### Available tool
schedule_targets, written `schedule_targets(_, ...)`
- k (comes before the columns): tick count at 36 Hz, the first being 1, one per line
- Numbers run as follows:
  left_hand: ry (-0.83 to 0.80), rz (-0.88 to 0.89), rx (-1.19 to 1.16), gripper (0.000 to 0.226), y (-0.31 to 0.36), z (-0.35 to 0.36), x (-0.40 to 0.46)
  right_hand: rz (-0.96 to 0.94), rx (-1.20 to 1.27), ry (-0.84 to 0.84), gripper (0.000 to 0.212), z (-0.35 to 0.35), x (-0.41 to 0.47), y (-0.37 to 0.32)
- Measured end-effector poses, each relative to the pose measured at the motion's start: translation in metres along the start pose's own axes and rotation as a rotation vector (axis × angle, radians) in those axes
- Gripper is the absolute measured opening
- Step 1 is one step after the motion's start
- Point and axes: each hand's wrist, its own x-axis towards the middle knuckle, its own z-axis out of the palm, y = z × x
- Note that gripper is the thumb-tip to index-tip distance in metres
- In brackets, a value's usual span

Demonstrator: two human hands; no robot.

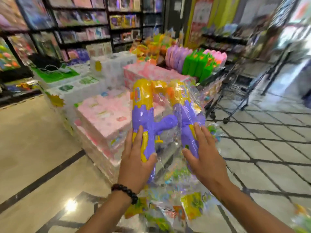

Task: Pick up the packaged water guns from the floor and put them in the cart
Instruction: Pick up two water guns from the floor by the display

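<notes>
Two purple-yellow water guns (148, 125) in clear plastic packaging, side by side, tilted upright, off floor.

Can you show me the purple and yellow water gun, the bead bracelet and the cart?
Purple and yellow plastic-wrapped water gun (143, 115): head view, barrel.
Dark bead bracelet (125, 192): head view, beads on wrist.
Black wire cart (235, 91): head view, basket side.
</notes>
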Motion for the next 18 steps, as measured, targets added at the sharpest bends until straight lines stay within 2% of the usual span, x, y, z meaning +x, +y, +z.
schedule_targets(7,-0.038,0.208,-0.078,0.098,0.126,0.034,0.031,0.09,0.007,0.23,0.086,-0.124,0.002,0.035)
schedule_targets(18,-0.142,0.37,-0.139,0.095,0.28,0.139,0.044,0.213,-0.03,0.39,0.087,-0.267,-0.018,0.161)
